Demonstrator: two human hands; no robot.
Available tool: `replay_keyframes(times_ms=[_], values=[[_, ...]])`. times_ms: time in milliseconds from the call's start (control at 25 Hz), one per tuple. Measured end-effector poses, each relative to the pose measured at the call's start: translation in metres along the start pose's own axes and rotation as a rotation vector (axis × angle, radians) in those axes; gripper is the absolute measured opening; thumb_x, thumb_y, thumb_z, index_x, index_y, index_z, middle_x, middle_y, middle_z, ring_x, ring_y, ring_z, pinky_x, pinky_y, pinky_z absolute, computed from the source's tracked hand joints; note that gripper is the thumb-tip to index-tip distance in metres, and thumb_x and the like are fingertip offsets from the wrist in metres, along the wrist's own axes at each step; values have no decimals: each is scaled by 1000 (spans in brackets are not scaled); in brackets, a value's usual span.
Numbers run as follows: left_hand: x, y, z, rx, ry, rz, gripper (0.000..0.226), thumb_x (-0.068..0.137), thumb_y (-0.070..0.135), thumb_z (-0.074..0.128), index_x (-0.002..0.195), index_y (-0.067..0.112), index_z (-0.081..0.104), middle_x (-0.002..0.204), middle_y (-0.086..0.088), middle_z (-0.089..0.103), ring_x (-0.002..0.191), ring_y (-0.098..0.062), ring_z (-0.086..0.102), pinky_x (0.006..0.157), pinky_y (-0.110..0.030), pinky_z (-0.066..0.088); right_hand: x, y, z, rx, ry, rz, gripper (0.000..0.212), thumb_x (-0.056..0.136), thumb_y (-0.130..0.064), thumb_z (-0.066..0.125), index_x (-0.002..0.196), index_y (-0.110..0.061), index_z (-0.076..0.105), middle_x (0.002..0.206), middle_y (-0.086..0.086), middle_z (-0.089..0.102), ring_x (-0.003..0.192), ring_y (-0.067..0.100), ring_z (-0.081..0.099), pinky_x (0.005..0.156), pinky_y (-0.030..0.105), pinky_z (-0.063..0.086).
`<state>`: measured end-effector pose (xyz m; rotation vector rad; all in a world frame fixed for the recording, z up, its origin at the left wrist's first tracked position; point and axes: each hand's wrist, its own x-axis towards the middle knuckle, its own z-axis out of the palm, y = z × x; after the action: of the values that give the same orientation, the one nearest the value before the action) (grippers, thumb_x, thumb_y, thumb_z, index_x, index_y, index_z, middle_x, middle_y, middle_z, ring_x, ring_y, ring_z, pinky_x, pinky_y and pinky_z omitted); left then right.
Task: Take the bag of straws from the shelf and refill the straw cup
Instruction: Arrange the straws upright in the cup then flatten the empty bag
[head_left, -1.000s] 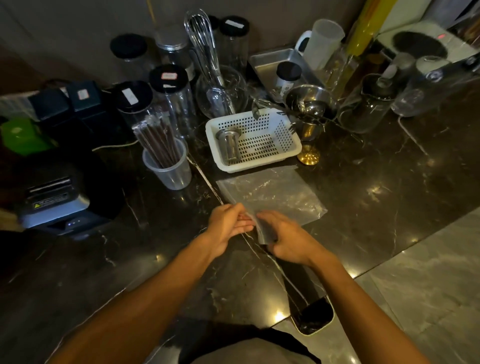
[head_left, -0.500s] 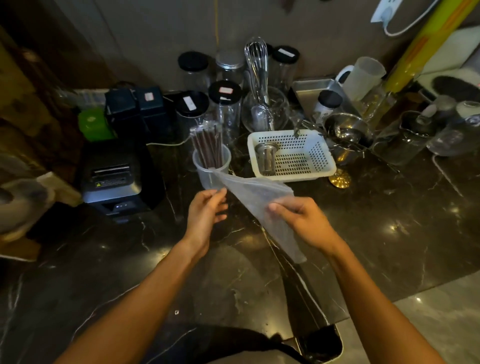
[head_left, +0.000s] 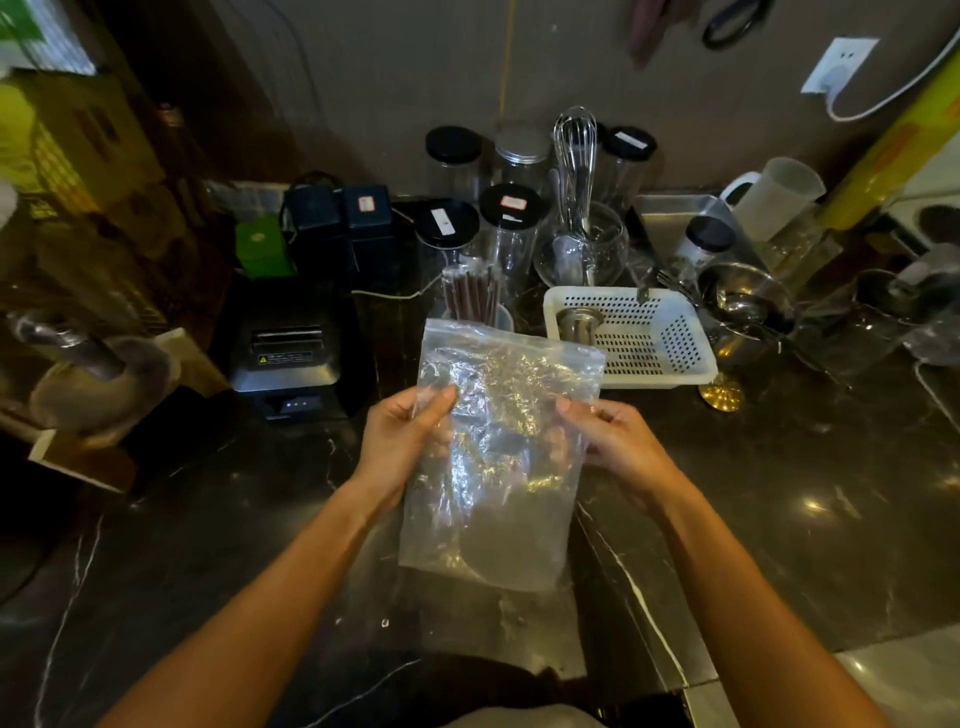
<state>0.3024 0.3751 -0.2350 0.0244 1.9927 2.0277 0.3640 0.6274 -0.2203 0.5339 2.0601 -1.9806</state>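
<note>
A clear plastic zip bag (head_left: 498, 467) is held upright above the dark marble counter, and no straws show inside it. My left hand (head_left: 405, 441) grips its left edge with the thumb on the front. Its right edge is held by my right hand (head_left: 613, 447). Behind the bag's top edge stands the clear plastic straw cup (head_left: 504, 319), mostly hidden, with brown straws (head_left: 470, 293) sticking up from it.
A white perforated basket (head_left: 631, 338) with a metal cup sits right of the straw cup. Jars with black lids (head_left: 511, 208), a whisk and metal bowls crowd the back. A black receipt printer (head_left: 288, 358) stands at the left. A counter edge runs at lower right.
The bag went from lying flat on the counter to hanging from my right hand, and is now held upright by both hands. My view has tilted up.
</note>
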Motion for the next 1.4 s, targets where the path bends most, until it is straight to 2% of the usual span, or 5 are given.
replay_keyframes(times_ms=[280, 440, 880, 1240, 1400], values=[[0, -16, -11, 18, -47, -149, 57, 101, 47, 56, 103, -9, 67, 99, -21, 77, 91, -31, 77, 88, -37, 62, 14, 15, 25, 82, 122, -35, 45, 103, -40, 62, 95, 3, 71, 81, 14, 69, 75, 29, 65, 75, 42, 57], [-2, -23, -3, 105, 80, -60, 45, 103, 39, 56, 86, -2, 65, 64, -14, 64, 45, -18, 60, 47, -27, 53, 19, 24, 30, 45, 178, 36, 54, 104, -45, 59, 102, 8, 69, 82, 16, 71, 73, 32, 66, 76, 47, 58], [-25, -51, 8, 251, 24, -188, 44, 100, 48, 56, 74, 12, 56, 54, -2, 51, 46, -11, 54, 45, -25, 49, 24, 39, 30, -63, 430, -244, 45, 111, -34, 49, 72, -14, 62, 58, -8, 59, 53, 8, 53, 52, 26, 46], [-38, -55, 8, 335, -15, -186, 46, 101, 47, 56, 69, 14, 55, 51, 4, 50, 41, -7, 52, 39, -23, 42, 31, 35, 14, -84, 515, -295, 55, 110, -40, 48, 81, 6, 54, 65, 9, 49, 61, 20, 44, 57, 37, 40], [-27, -46, 3, 236, -72, -153, 47, 100, 45, 56, 82, 4, 68, 73, -13, 74, 70, -24, 75, 69, -29, 61, 29, 36, 10, -74, 427, -290, 59, 109, -45, 50, 86, 8, 61, 78, 35, 62, 67, 26, 56, 62, 41, 49]])
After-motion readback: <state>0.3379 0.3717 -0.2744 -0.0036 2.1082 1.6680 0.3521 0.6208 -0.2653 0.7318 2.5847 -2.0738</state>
